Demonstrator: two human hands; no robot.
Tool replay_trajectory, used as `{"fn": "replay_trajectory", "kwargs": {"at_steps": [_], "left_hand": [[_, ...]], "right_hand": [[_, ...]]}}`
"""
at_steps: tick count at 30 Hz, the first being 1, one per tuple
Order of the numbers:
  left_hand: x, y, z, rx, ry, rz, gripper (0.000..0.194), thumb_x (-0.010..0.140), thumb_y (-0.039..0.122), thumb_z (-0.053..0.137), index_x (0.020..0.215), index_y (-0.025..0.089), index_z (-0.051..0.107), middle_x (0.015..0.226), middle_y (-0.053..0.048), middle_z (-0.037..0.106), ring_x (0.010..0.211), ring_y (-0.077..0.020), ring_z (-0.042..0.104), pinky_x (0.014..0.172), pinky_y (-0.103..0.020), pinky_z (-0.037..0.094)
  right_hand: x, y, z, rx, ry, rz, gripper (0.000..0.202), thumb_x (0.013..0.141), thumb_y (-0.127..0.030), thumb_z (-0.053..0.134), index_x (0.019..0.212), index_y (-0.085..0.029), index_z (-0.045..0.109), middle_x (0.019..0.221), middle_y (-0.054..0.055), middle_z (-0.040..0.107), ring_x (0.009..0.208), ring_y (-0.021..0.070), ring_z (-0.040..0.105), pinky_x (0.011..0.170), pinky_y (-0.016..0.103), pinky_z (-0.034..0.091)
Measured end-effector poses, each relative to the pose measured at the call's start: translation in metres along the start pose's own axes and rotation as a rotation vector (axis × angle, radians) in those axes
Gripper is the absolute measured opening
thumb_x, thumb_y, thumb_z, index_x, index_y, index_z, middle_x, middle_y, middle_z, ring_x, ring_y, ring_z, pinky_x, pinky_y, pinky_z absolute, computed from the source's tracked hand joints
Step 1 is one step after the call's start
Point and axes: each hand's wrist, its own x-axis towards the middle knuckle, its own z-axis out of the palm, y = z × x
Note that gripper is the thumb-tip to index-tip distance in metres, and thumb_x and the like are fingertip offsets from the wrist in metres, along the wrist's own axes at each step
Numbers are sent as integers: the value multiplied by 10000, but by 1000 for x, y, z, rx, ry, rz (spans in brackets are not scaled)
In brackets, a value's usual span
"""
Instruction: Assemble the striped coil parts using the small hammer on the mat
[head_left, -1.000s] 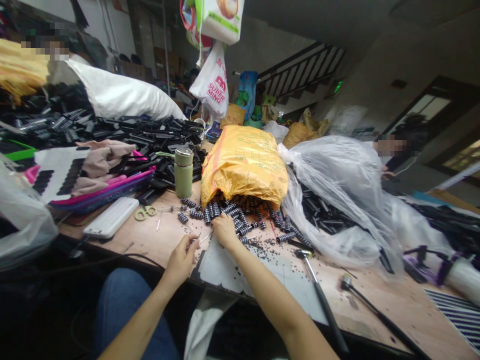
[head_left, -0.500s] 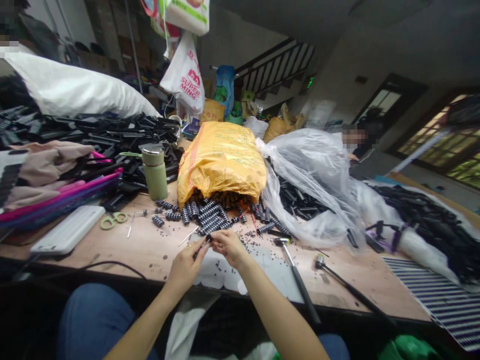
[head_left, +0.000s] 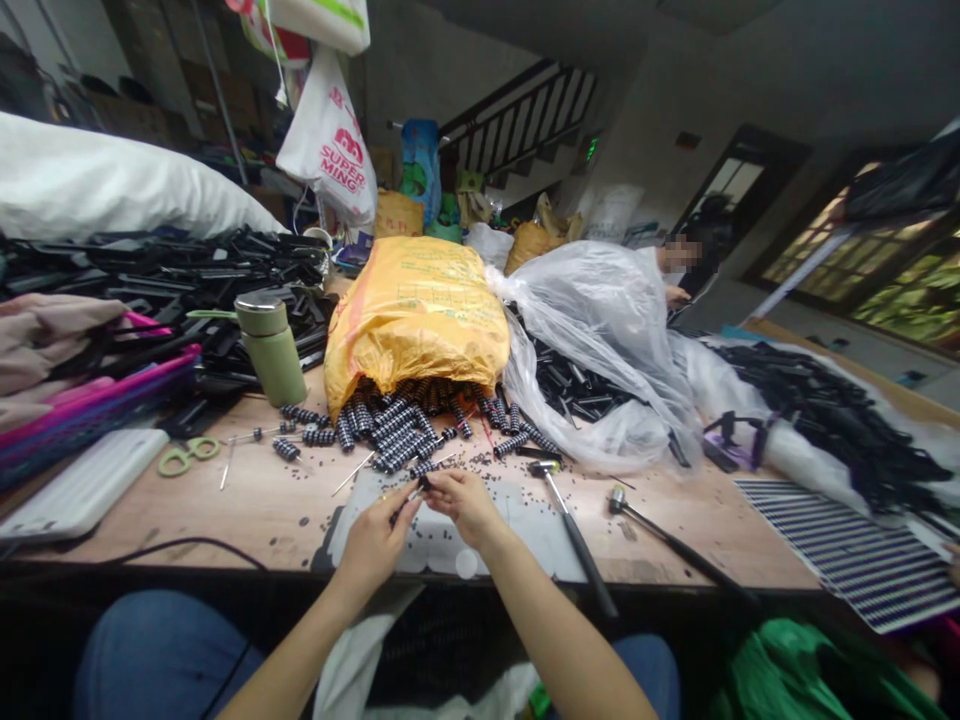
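Observation:
My left hand [head_left: 377, 535] and my right hand [head_left: 466, 508] meet above the grey sheet [head_left: 502, 522] near the table's front edge. Fingertips of both are closed on a small black part [head_left: 422, 484], mostly covered by the fingers, so its exact kind is unclear. Part of something thin and dark shows under my left thumb. Just beyond the hands, ribbed black-and-white cylinders [head_left: 403, 432] spill in a heap from the mouth of a yellow sack [head_left: 420, 310]. Tiny black bits are scattered around on the sheet and the wood.
Two hammers, one [head_left: 574, 535] beside the sheet and another [head_left: 679, 548] farther right, lie on the table. Scissors [head_left: 187, 456], a white box [head_left: 79, 485] and a green bottle [head_left: 271, 350] stand left. Clear plastic bags [head_left: 600, 330] of black pieces lie right; a person [head_left: 679, 270] sits beyond.
The whole view has shifted, so table items appear farther left and the striped sheet shows more. Both hands stay together on the small black part, with little finger movement.

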Motion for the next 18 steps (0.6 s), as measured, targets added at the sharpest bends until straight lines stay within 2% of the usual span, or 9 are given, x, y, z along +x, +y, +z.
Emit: {"fn": "replay_trajectory", "kwargs": {"at_steps": [14, 16, 18], "left_hand": [[-1, 2, 3, 1, -9, -9, 377, 834, 401, 411, 1090, 195, 595, 1104, -70, 629, 1029, -201, 572, 909, -345, 437], [-2, 0, 4, -8, -21, -19, 377, 831, 406, 413, 1088, 196, 593, 1115, -76, 622, 1041, -202, 564, 924, -356, 422], [-1, -1, 5, -26, -24, -40, 386, 826, 412, 416, 1108, 203, 575, 1139, -81, 607, 1066, -206, 547, 938, -369, 406]], "right_hand": [[-2, 1, -3, -82, 9, -46, 311, 514, -387, 755, 674, -137, 664, 602, 14, 640, 583, 118, 605, 610, 253, 479], [-5, 4, -5, -170, -4, -119, 287, 551, -390, 734, 689, -147, 674, 617, 14, 648, 591, 123, 602, 618, 260, 482], [-7, 6, -7, -355, -50, -250, 253, 638, -397, 678, 728, -161, 686, 658, 18, 664, 621, 133, 604, 620, 257, 481]]}}
